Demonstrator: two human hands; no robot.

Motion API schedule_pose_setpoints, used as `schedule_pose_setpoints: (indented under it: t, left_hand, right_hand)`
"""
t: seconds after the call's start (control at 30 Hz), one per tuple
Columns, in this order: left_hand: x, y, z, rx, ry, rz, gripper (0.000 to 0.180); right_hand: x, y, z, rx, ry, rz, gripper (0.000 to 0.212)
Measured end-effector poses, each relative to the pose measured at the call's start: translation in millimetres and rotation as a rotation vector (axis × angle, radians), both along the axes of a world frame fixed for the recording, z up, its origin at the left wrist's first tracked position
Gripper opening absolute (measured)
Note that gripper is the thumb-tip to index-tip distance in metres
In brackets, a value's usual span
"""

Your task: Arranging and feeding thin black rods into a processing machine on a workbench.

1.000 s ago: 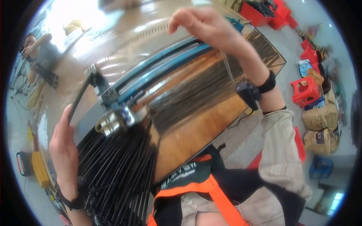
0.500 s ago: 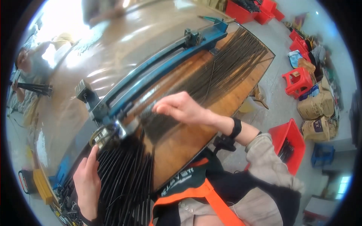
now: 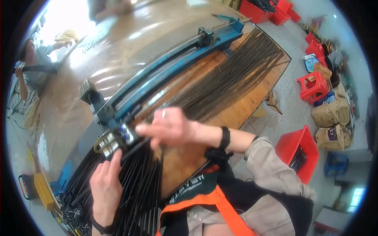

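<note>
My left hand [image 3: 106, 187] is at the lower left, above a bundle of black rods [image 3: 143, 188]. Its index finger reaches toward a metal clamp fixture [image 3: 112, 143], while the other fingers curl in. A short dark length of black rod [image 3: 135, 149] slants from these fingertips toward my right hand [image 3: 169, 128]. That hand is smeared by motion, with a finger pointing at the shiny metal block [image 3: 128, 133] of the fixture; whether it grips anything cannot be made out. Behind the hands a long blue metal rail jig [image 3: 165, 72] runs up to the right.
Thin dark rods [image 3: 232, 74] lie along the wooden table [image 3: 185, 165]. A small sliding block [image 3: 206, 37] sits on the rail. To the right stand a red bin [image 3: 297, 151], a red stool [image 3: 313, 87] and sacks [image 3: 332, 114]. Another person's hand [image 3: 19, 71] holds dark pieces at far left.
My right hand has moved left and down, from over the thin rods to beside the fixture. My left hand has shifted right. The view has moved slightly.
</note>
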State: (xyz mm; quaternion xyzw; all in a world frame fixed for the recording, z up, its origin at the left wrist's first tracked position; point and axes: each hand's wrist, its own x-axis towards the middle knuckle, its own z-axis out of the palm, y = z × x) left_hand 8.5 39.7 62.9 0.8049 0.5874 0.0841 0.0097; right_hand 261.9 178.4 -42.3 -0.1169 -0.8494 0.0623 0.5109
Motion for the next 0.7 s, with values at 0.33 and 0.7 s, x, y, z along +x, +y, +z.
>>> schedule_pose_setpoints:
  t: [0.33, 0.7]
  left_hand:
    - [-101.3, -1.1, 57.7, 0.507, 0.051, 0.324, 0.027]
    - [-121.9, -59.1, 42.2, 0.348, -0.102, 0.560, 0.027]
  right_hand:
    - [-12.3, 84.3, -6.0, -0.742, -0.033, -0.105, 0.010]
    - [-164.9, 94.4, 39.2, -0.611, -0.058, 0.395, 0.010]
